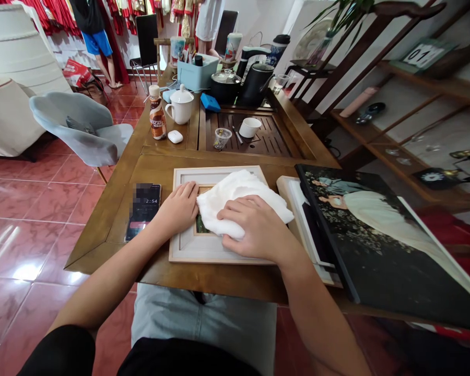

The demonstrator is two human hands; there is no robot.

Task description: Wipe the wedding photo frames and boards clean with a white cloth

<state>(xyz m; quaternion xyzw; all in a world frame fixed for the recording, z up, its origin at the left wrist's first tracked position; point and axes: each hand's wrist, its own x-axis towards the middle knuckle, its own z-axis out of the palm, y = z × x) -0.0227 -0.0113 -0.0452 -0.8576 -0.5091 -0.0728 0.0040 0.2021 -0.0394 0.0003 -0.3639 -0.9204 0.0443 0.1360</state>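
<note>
— What lies on the wooden table (pixel 113 209), biggest first?

— One dark canvas print (pixel 376 245) at the right, resting over one pale frame (pixel 297 209). Then one white picture frame (pixel 188 250), flat at the near edge in the middle. One white cloth (pixel 238 193) lies bunched on it. One phone (pixel 143 209) lies just left of that frame, screen up.

— And the hands?

— Both are palm down. The left hand (pixel 178 209) lies flat on the white frame's left side, fingers straight, tips touching the cloth. The right hand (pixel 254 227) presses on the cloth, fingers spread, not clenched.
</note>
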